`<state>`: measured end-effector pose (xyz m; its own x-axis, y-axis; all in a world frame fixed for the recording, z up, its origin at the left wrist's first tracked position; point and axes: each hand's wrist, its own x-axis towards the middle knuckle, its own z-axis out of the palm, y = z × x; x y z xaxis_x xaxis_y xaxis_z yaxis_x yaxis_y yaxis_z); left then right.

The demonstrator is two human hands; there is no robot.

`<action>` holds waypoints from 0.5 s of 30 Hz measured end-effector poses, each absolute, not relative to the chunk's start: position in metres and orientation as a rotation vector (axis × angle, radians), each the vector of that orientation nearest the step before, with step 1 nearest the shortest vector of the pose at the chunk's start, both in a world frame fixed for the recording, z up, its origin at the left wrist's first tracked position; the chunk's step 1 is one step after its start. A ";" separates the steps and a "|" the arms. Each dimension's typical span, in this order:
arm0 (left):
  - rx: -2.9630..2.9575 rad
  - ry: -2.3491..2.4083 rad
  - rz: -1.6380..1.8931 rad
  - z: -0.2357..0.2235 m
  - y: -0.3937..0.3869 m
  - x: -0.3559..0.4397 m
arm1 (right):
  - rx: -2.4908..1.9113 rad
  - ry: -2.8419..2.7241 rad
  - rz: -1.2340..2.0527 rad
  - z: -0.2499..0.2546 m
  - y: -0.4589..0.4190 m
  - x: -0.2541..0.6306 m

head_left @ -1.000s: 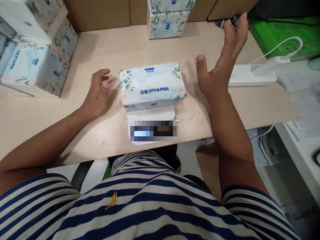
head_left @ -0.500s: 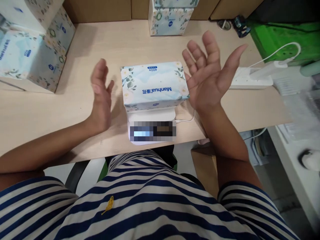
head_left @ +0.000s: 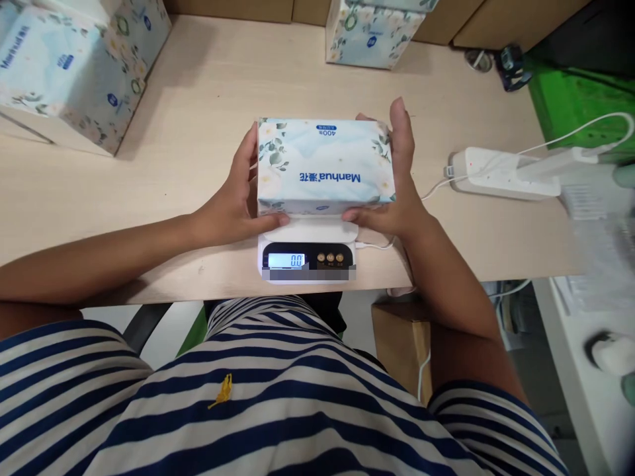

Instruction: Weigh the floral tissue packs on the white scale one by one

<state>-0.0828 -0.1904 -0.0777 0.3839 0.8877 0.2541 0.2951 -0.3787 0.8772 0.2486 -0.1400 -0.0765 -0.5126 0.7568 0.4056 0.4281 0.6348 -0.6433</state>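
Note:
Between my two hands is a pale blue, flower-printed tissue pack, its lettering upside down to me. My left hand grips its left end, thumb along the near side and fingers partly hidden behind. At the opposite end my right hand is closed on the pack, thumb on the near side, one finger sticking up. Under the pack is a white digital scale whose lit display reads 0.0. Whether the pack touches the scale's plate I cannot tell.
More tissue packs are stacked at the left, and others stand at the back. On the right lie a white power strip with cables and a green surface. Cardboard boxes line the back of the table.
My hands were open and spread either side of the pack on the scale. Both have come inward and now grip its ends. The scale's display is now readable. The view has shifted slightly.

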 end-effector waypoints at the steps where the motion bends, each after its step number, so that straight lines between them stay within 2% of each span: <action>1: 1.892 1.034 0.978 -0.079 -0.191 -0.083 | -0.997 -2.155 0.642 -0.077 -0.139 0.250; 15: 2.025 1.009 0.962 -0.081 -0.186 -0.086 | -0.955 -2.159 0.693 -0.058 -0.148 0.243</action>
<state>-0.0860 -0.1864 -0.0811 0.4290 0.8473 0.3130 0.3535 -0.4764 0.8051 0.2428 -0.1477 -0.0581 -0.5088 0.7828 0.3582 0.4278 0.5910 -0.6839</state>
